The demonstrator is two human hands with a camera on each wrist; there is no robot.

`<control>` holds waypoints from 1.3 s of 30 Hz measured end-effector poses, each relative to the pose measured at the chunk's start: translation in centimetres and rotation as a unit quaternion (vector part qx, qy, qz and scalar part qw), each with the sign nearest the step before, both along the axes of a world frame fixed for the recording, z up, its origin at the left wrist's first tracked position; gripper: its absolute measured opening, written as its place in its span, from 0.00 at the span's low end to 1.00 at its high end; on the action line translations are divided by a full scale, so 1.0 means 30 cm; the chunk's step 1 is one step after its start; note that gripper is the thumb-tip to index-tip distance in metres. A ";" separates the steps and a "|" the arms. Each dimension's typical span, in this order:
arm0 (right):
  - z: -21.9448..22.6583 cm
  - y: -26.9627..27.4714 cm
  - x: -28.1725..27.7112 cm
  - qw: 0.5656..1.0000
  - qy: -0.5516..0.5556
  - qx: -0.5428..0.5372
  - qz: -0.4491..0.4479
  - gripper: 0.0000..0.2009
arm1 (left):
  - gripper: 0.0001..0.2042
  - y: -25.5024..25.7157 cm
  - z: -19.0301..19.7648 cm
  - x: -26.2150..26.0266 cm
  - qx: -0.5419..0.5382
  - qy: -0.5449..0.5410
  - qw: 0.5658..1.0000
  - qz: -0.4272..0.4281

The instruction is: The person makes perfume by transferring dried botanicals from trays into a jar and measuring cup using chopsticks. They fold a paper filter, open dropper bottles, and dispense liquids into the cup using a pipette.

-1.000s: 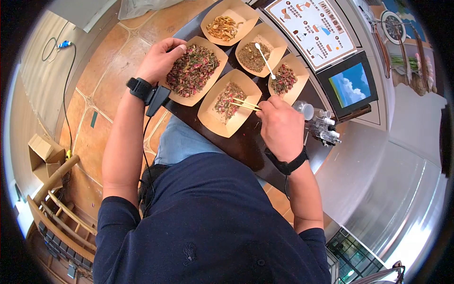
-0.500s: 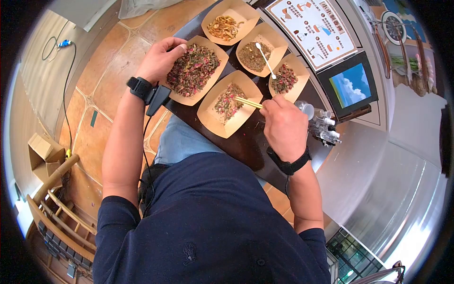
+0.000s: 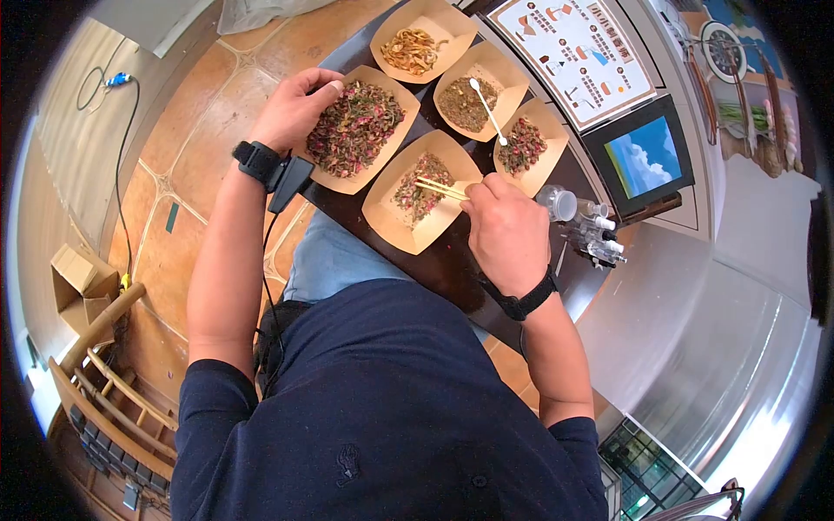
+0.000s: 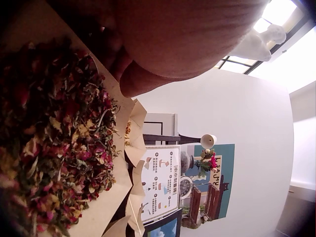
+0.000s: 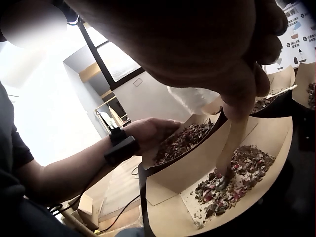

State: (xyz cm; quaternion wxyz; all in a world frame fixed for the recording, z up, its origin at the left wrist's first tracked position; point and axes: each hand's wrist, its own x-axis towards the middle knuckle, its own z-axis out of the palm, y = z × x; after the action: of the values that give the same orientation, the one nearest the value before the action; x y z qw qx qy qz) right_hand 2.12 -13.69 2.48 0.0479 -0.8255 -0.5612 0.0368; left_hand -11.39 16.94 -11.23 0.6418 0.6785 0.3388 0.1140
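Note:
My left hand (image 3: 295, 113) grips the outer rim of a brown paper tray (image 3: 347, 180) heaped with dried petals and leaves (image 4: 64, 143). My right hand (image 3: 508, 227) pinches thin bamboo tweezers (image 3: 445, 188) above a nearer paper tray (image 3: 395, 234). This tray holds a smaller pile of mixed petals and crushed herbs (image 5: 237, 180). The tweezers' two tips stand apart over the pile in the head view. Down at the petals, the lower end of the tweezers overlaps them in the right wrist view.
Further trays hold yellowish dried slices (image 3: 410, 52), brown crumbs with a white spoon (image 3: 488, 111) laid across, and dark red petals (image 3: 523, 146). Clear bottles (image 3: 599, 234) stand at the table's right. Behind are a printed sign (image 3: 569, 61) and a framed picture (image 3: 643, 156).
The tweezers' tips came together half a second ago and are apart again now. My right hand has shifted left, further over the near tray. The left hand stays put.

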 end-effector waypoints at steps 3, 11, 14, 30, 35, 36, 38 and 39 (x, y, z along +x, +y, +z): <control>0.006 -0.002 0.000 1.000 0.003 0.008 -0.002 0.06 | 0.16 0.000 -0.003 -0.003 -0.006 -0.005 1.000 0.001; 0.070 -0.026 0.028 0.998 0.028 0.042 -0.039 0.05 | 0.16 0.008 -0.024 0.000 -0.005 -0.012 1.000 -0.006; 0.077 -0.034 0.037 0.997 0.039 0.035 -0.051 0.05 | 0.16 0.008 -0.023 0.000 0.002 -0.016 1.000 -0.007; 0.005 -0.007 -0.006 1.000 0.023 -0.005 -0.013 0.07 | 0.17 0.004 -0.004 -0.002 0.003 -0.005 1.000 -0.005; 0.013 -0.005 -0.007 1.000 0.008 0.002 -0.011 0.07 | 0.17 0.006 -0.010 -0.003 -0.001 -0.005 1.000 -0.003; 0.012 -0.005 -0.006 1.000 0.009 0.002 -0.011 0.07 | 0.17 0.006 -0.009 -0.004 -0.001 -0.002 1.000 -0.003; 0.010 -0.007 -0.004 1.000 0.009 -0.003 -0.008 0.07 | 0.15 0.002 -0.003 -0.001 -0.005 -0.001 1.000 -0.004; 0.009 -0.007 -0.004 1.000 0.008 -0.003 -0.008 0.07 | 0.13 0.000 -0.001 0.001 -0.008 0.000 1.000 -0.004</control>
State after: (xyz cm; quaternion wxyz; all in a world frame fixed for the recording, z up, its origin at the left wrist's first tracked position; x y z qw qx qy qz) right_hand 2.00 -13.91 2.76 0.0503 -0.8300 -0.5536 0.0449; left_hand -11.36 16.95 -11.25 0.6479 0.6745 0.3369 0.1089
